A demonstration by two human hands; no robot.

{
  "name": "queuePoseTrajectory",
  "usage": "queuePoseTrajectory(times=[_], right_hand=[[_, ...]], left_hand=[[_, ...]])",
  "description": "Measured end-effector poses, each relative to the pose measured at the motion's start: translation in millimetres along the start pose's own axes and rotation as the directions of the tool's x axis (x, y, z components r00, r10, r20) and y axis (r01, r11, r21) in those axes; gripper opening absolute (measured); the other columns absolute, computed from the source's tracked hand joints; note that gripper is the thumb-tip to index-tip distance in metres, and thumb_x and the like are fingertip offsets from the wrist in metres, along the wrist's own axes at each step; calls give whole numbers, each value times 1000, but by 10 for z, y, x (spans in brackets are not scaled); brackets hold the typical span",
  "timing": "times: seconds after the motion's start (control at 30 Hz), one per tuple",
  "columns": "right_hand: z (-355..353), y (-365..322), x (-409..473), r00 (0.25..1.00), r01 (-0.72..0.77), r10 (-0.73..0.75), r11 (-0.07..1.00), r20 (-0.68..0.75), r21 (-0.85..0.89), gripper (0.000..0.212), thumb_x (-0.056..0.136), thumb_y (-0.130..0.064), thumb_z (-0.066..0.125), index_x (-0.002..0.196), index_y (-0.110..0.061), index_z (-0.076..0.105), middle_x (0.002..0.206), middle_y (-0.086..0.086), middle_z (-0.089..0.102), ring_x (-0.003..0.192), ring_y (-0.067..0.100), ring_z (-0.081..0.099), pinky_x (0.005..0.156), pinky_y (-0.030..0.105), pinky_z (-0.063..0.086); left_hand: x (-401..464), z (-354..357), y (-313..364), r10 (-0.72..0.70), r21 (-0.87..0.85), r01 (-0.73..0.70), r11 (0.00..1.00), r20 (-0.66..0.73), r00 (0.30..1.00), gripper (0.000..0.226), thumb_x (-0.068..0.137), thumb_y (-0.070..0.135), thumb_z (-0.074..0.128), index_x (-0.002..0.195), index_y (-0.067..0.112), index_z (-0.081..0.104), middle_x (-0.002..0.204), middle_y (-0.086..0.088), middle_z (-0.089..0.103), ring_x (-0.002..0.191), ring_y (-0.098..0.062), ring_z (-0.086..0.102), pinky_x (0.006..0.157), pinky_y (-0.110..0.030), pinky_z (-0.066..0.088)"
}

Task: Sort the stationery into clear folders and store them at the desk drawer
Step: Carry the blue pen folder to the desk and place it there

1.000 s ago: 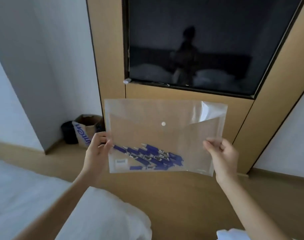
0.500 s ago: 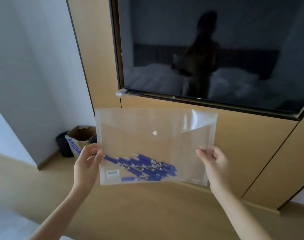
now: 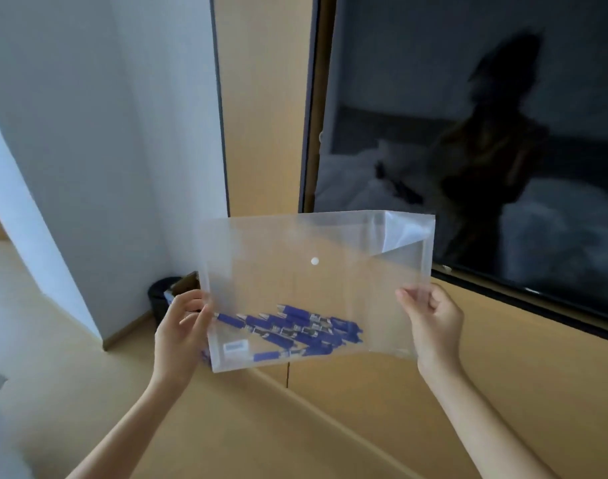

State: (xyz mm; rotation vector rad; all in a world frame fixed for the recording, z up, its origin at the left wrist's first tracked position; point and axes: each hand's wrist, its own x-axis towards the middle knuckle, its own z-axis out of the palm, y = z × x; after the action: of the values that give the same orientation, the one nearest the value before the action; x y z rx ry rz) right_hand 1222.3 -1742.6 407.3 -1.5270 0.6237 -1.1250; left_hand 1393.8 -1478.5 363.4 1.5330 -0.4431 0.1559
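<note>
Now clear folder [image 3: 316, 288] upright, long axis horizontal; left hand [image 3: 179, 335], right hand [image 3: 434, 323] fingers pinching side edges.

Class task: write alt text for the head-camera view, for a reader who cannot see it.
Two hands hold up a clear folder with blue pens lying along its bottom: the left hand grips its left edge, the right hand its right. Behind are a dark screen and wooden panels.

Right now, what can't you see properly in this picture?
Head view:
- Pens: piled together and blurry inside the folder, so I can't count them.
- Label: its print is too small to read.
- Bin: partly hidden behind the left hand and folder.
- Drawer: not in view.
</note>
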Motion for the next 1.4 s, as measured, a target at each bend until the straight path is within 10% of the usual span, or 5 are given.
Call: queuePoseTrajectory(times=[0.17, 0.33, 0.67, 1.4], right_hand=[[1457, 485, 387, 961, -76, 51, 994, 272, 81, 11, 82, -5, 69, 78, -14, 64, 74, 1, 64, 69, 11, 58, 67, 21, 47], [3154, 729, 672, 864, -169, 61, 970, 499, 175, 14, 79, -4, 71, 74, -14, 63, 71, 2, 62, 67, 14, 54, 66, 18, 45], [5934, 652, 410, 580, -280, -8, 937, 815, 209, 10, 80, -7, 72, 82, -14, 65, 80, -3, 67, 73, -1, 60, 76, 21, 50], [11034, 749, -214, 410, -316, -37, 932, 911, 180, 11, 80, -5, 71, 80, -15, 65, 80, 3, 68, 79, 22, 64, 84, 43, 53]], left_hand=[[643, -747, -416, 39, 229, 2, 973, -178, 983, 18, 88, 1, 59, 98, 16, 58, 72, 5, 65, 60, 2, 62, 58, -9, 47], [1152, -1530, -560, 66, 376, 93, 922, -391, 918, 36, 71, 72, 58, 97, 46, 57, 84, 18, 67, 73, -2, 68, 61, -12, 53], [1914, -2834, -798, 186, 488, 289, 824, -714, 675, 25, 86, 4, 60, 97, 27, 57, 87, -8, 65, 72, -4, 67, 61, -13, 53], [4929, -6037, -2432, 187, 379, 380, 844, -871, 454, 19, 87, 13, 60, 106, 13, 59, 92, -4, 65, 81, -29, 67, 68, -18, 54]])
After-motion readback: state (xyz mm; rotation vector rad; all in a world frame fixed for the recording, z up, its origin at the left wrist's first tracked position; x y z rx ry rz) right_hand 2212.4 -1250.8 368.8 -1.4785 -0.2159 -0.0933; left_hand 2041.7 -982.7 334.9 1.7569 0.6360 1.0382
